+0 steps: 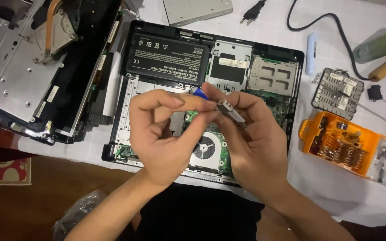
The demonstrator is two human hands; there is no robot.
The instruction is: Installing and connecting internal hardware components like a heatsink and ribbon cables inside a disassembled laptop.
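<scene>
— Both hands are closest, raised over the opened laptop. What lies under them?

— White cloth on the table, then the laptop's black plastic shell with its battery, bare metal plates and a round fan.

— And what is held?

— A small flat metal bracket, grey and shiny. Its long axis slants from upper left down to lower right.

— Where are the fingers?

— The left hand pinches its upper-left end between thumb and forefinger, closed tight. The right hand curls closed round the lower end, with something blue just behind the fingertips.
</scene>
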